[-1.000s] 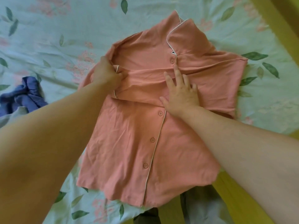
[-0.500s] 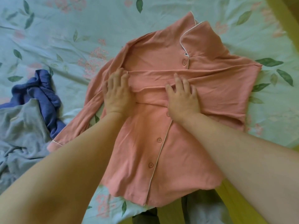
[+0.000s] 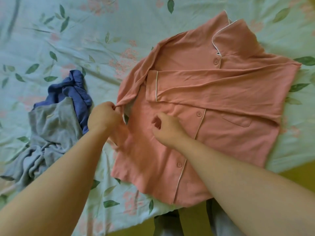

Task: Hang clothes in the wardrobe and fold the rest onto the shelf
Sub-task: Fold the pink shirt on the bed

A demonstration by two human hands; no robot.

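Note:
A salmon-pink button-up pyjama shirt (image 3: 213, 103) with white piping lies front up on the bed. Its right sleeve is folded across the chest, cuff toward the left. My left hand (image 3: 104, 116) pinches the shirt's left sleeve fabric at the garment's left edge. My right hand (image 3: 166, 129) hovers over the shirt's lower front with fingers loosely curled, holding nothing that I can see.
A crumpled grey garment (image 3: 46, 133) and a blue garment (image 3: 73, 91) lie to the left on the pale green floral bedsheet (image 3: 85, 40). The bed's near edge runs along the bottom, with yellow floor (image 3: 192, 220) beyond it.
Both hands left the folded sleeve on the chest and drew back toward me. My left hand now pinches the left sleeve at the shirt's edge; my right hand lifted off the cloth.

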